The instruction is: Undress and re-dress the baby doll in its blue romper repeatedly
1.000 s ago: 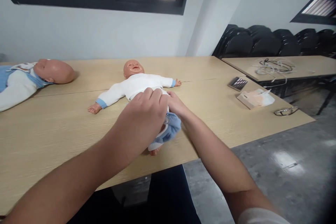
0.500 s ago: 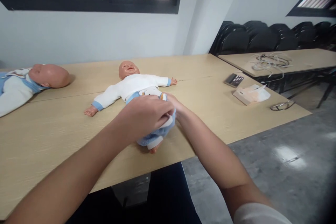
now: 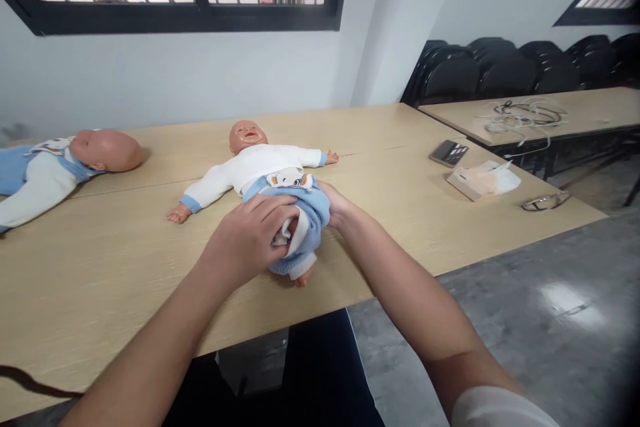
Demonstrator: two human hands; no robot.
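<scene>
A baby doll (image 3: 265, 159) lies on its back on the table, head toward the wall and arms spread. It wears a white long-sleeved top with blue cuffs. Blue overalls (image 3: 313, 213) with a white animal print cover its lower body, bunched around the legs. My left hand (image 3: 255, 230) is closed on the near left side of the overalls, by a white-edged leg opening. On the other side, my right hand (image 3: 336, 203) grips the cloth near the waist; its fingertips are hidden behind it. One doll foot (image 3: 303, 278) shows below a white cuff.
A second doll (image 3: 107, 150) in blue and white lies at the left of the wooden table (image 3: 125, 247). At the right are a calculator-like dark device (image 3: 449, 153), a tissue box (image 3: 470, 183) and glasses (image 3: 545, 201). Cables (image 3: 525, 117) lie on another table beyond.
My left hand has moved left and down, off the middle of the overalls, and now holds the leg opening, exposing more blue cloth. My right hand stays at the right side.
</scene>
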